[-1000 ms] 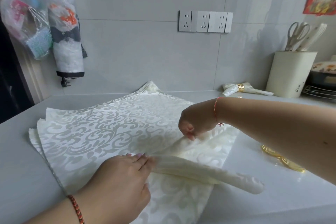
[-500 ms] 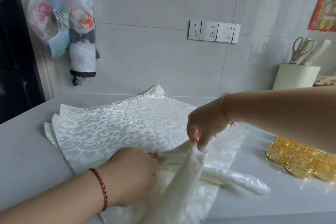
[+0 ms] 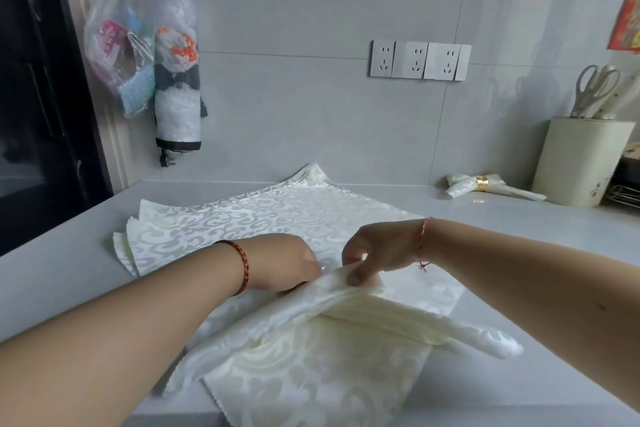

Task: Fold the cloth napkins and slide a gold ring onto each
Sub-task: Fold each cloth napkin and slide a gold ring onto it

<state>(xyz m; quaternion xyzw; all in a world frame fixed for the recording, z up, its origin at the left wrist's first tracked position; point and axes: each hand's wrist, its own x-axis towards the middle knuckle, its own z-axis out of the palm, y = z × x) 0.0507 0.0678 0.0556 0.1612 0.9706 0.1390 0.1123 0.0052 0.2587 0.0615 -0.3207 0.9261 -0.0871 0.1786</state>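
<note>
A stack of cream damask napkins [image 3: 263, 218] lies spread on the grey counter [image 3: 519, 229]. On top of it a rolled napkin [image 3: 398, 315] is bent in two, its ends trailing to the right and lower left. My right hand [image 3: 377, 253] pinches the bend of that roll between thumb and fingers. My left hand [image 3: 284, 260] holds the same bend from the left, its fingertips hidden behind the cloth. A finished napkin [image 3: 460, 187] with a gold ring [image 3: 482, 183] lies at the back right. The loose gold rings are hidden behind my right forearm.
A cream utensil holder [image 3: 581, 163] with scissors stands at the back right, next to a wire rack [image 3: 625, 192]. Plastic bags [image 3: 145, 55] hang on the wall at the left. Sockets [image 3: 419, 61] sit on the tiled wall. The counter's front edge runs along the bottom.
The right hand lifted one end of the rolled napkin and brought it over, so the roll is now bent double. Both hands have come together at the bend. The camera has tilted up.
</note>
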